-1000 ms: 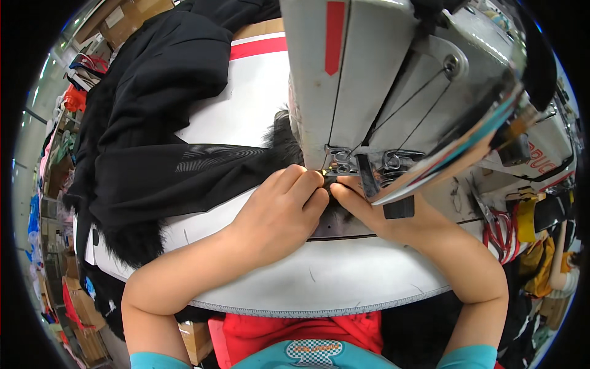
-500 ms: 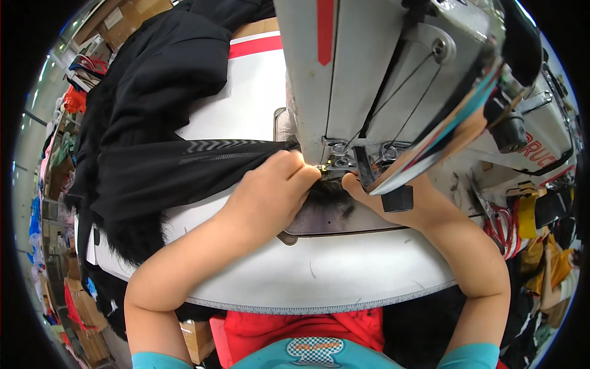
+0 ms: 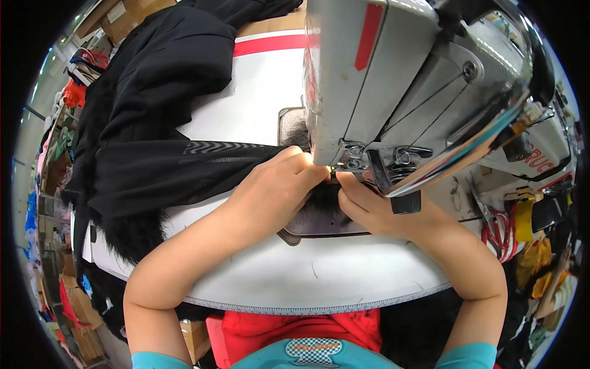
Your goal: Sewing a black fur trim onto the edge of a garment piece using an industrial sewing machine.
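Head view. Long piece of thin black cloth with see-through rippled patches point(image 3: 178, 169) lies left of the fingers, on the white surface point(image 3: 319, 264). Long axis roughly left to right, narrowing toward the grey-white sewing machine point(image 3: 347, 74). Left hand point(image 3: 270, 181) nearer: fingers bent, close together, apparently gripping the cloth's narrow end beside the needle area. Right hand point(image 3: 378, 209) opposite, thumb and fingers narrow; whether anything is pinched, cannot tell. Cloth: matte, drawn fairly smooth near the hand, loosely folded farther left. Shaggy black fur point(image 3: 322, 206) shows between the hands.
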